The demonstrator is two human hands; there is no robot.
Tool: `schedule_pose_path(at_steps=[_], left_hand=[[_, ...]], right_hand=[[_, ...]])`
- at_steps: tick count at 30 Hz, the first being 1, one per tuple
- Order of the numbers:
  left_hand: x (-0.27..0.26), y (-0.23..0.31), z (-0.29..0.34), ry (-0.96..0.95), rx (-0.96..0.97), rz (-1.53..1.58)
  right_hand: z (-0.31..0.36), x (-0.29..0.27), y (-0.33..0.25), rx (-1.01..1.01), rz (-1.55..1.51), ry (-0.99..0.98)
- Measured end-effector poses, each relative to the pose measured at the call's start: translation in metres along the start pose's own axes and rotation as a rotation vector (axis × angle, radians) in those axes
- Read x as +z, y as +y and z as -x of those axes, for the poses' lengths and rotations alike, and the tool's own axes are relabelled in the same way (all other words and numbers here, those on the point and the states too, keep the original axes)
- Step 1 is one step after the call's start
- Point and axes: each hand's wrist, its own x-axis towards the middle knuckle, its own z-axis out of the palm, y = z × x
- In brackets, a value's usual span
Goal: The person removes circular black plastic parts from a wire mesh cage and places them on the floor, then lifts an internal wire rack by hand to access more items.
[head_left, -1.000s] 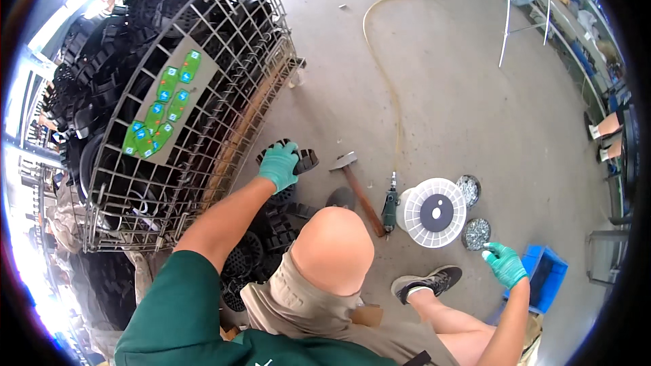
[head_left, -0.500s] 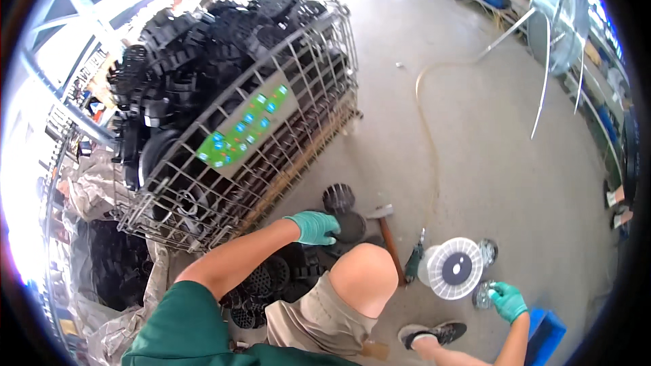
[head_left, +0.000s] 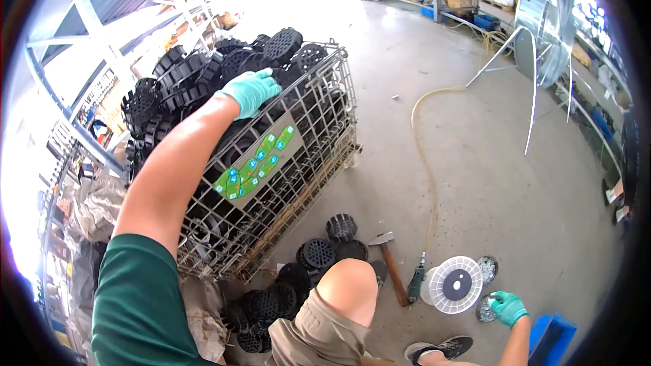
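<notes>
My left hand (head_left: 252, 92), in a green glove, reaches over the rim of a wire cage (head_left: 319, 132). Its fingers lie stretched over the black round grated plastic parts (head_left: 283, 45) heaped inside; I see nothing held in them. Low on the right, my gloved right hand (head_left: 510, 309) is at a small round dish (head_left: 484, 310) of shiny small pieces. Its fingers are closed at the dish's edge, and whatever they pinch is too small to make out. A second such dish (head_left: 488, 268) stands beside a white spool-like disc (head_left: 456, 285) with a dark centre.
More black grated parts (head_left: 319, 253) lie on the floor by my knee. A hammer (head_left: 393, 271) and a green air tool (head_left: 416, 285) with a yellowish hose (head_left: 426, 149) lie alongside. A blue bin (head_left: 553, 340) sits at lower right, a metal reel stand (head_left: 536, 47) farther back.
My left hand has moved up from the floor parts to the top of the cage. My right hand stays at the dish. The whole view has tilted slightly upward.
</notes>
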Motion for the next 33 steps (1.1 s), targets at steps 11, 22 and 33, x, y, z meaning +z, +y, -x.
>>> schedule_pose_path(at_steps=[11, 22, 33], left_hand=[[-0.056, -0.017, 0.028, 0.583, -0.852, 0.766], [-0.065, 0.259, 0.026, -0.165, -0.413, 1.180], [0.142, 0.491, 0.133, -0.542, -0.271, 1.074]], right_hand=[[-0.001, -0.010, -0.012, -0.059, -0.027, 0.009], [0.016, -0.015, -0.008, 0.036, -0.117, -0.040], [0.015, -0.003, 0.029, 0.034, -0.058, -0.036]])
